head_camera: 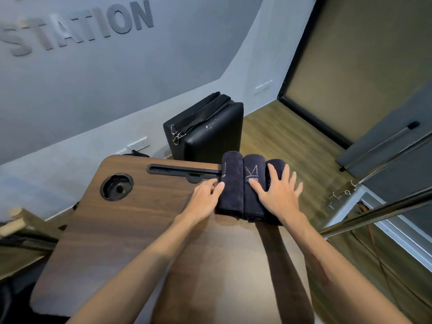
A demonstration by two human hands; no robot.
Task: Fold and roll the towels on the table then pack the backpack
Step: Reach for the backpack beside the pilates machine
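A black padded case (pixel 211 134) stood on the wooden floor (pixel 301 146) beyond the hands, a strap with metal clips lying over its top. Farther off, grey raised letters (pixel 79 26) ran across the wall. A white wall socket (pixel 138 144) sat low on that wall, up and to the left of the hands. To their right stood a dark-framed door (pixel 364 66).

Dim indoor light, soft blur, wide-angle warp at edges.

Single head view, wide-angle, looking forward and down from above; close over left hand (pixel 205 198) and right hand (pixel 278 195), wall beyond.
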